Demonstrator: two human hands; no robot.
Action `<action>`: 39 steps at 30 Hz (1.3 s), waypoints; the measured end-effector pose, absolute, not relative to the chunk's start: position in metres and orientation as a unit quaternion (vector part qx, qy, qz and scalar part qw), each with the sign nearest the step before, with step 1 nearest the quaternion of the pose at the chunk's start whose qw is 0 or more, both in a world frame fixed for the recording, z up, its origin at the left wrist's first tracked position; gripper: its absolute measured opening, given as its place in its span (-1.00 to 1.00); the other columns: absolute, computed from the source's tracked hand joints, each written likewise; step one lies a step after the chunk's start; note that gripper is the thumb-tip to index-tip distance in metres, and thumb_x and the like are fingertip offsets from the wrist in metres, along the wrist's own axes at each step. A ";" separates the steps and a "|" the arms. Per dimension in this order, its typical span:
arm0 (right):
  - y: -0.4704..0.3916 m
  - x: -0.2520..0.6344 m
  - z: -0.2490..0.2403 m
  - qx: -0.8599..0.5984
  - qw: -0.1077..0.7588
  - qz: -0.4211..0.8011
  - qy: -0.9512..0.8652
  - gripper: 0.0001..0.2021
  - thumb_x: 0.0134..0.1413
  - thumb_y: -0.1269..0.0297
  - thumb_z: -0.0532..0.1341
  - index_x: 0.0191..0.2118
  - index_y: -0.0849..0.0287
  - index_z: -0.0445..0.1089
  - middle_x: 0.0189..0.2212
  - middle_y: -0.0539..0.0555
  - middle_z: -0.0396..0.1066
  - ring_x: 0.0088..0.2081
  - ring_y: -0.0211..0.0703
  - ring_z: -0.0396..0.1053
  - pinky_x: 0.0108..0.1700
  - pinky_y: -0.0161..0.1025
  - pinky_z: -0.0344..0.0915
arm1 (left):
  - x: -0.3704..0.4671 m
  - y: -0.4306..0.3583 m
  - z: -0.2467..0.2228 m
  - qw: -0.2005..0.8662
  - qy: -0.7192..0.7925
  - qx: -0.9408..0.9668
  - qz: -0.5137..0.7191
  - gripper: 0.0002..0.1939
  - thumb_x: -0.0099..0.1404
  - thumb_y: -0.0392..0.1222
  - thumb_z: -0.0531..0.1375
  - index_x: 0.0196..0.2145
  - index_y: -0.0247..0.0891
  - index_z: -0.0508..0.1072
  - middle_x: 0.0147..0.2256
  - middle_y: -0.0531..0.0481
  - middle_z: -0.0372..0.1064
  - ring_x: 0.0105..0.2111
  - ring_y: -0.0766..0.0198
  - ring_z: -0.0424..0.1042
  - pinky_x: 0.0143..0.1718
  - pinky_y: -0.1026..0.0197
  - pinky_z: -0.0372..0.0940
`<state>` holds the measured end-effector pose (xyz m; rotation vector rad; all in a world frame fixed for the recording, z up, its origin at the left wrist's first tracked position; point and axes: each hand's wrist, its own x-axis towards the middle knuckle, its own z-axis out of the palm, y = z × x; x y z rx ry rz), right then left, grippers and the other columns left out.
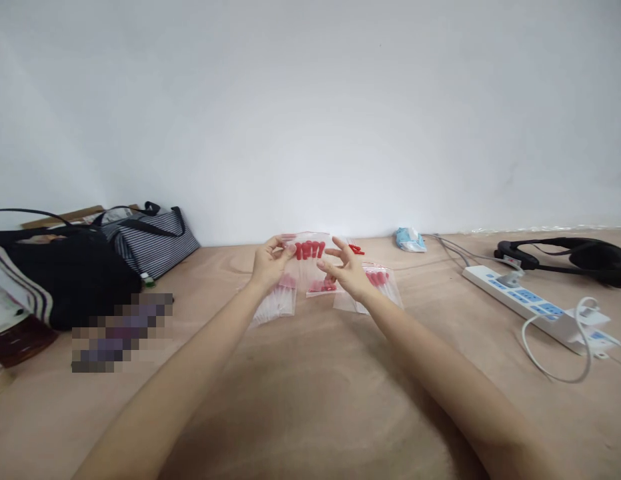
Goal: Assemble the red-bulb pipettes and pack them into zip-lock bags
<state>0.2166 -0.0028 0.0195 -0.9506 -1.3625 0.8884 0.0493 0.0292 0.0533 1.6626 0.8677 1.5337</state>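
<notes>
My left hand (pixel 268 265) pinches the left upper edge of a clear zip bag (pixel 310 268) and holds it up above the table. Inside it, a row of red-tipped sticks (pixel 310 250) shows near the top; their exact kind is unclear. At the bag's right edge is my right hand (pixel 345 268), fingers spread and partly curved, with no clear grip visible. Similar bags lie on the table: a left bag (pixel 277 303) under my left hand, a right bag (pixel 383 283) beside my right wrist. Red pieces (pixel 325 285) show below the raised bag.
Behind my right hand lies a small red item (pixel 357 250). A crumpled blue-white packet (pixel 410 240) sits by the wall. To the right are a power strip (pixel 530 303) with cables and a black headset (pixel 565 257). A striped bag (pixel 150 240) and black bag (pixel 80 273) stand left.
</notes>
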 end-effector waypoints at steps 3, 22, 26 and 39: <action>-0.004 0.221 0.026 -0.350 0.583 0.354 -0.642 -0.57 -0.16 0.11 0.25 -0.11 0.12 0.27 -0.30 0.06 0.37 -0.53 -0.31 0.32 -0.46 -0.26 0.32 | 0.054 0.015 0.040 0.359 0.268 0.675 0.586 -0.62 0.00 0.00 0.24 -0.30 -0.32 0.36 -0.42 0.01 0.34 -0.40 0.29 0.39 -0.27 0.18 0.31; -0.050 0.277 -0.044 -0.317 0.319 -0.231 -0.863 -0.79 0.12 0.36 0.04 -0.39 0.19 0.41 -0.56 0.03 0.34 -0.48 -0.29 0.23 -0.34 -0.28 0.12 | 0.022 -0.027 -0.026 -0.141 0.134 0.927 0.320 -0.76 0.29 -0.34 -0.05 -0.35 -0.30 0.41 -0.29 -0.10 0.41 -0.36 0.32 0.43 -0.35 0.32 0.36; -0.049 0.277 -0.044 -0.319 0.310 -0.255 -0.859 -0.77 0.10 0.40 0.03 -0.49 0.18 0.38 -0.61 0.00 0.31 -0.49 -0.30 0.21 -0.32 -0.28 0.08 | 0.021 -0.027 -0.026 -0.137 0.142 0.924 0.329 -0.75 0.29 -0.35 -0.06 -0.39 -0.29 0.40 -0.35 -0.07 0.43 -0.40 0.33 0.44 -0.41 0.35 0.35; -0.056 0.272 -0.036 -0.288 0.291 -0.303 -0.860 -0.72 0.10 0.48 -0.03 -0.55 0.19 0.31 -0.66 -0.02 0.25 -0.54 -0.31 0.14 -0.22 -0.22 0.07 | 0.022 -0.024 -0.027 -0.202 0.128 0.923 0.301 -0.71 0.30 -0.35 -0.07 -0.41 -0.30 0.42 -0.40 -0.04 0.45 -0.48 0.33 0.44 -0.49 0.32 0.35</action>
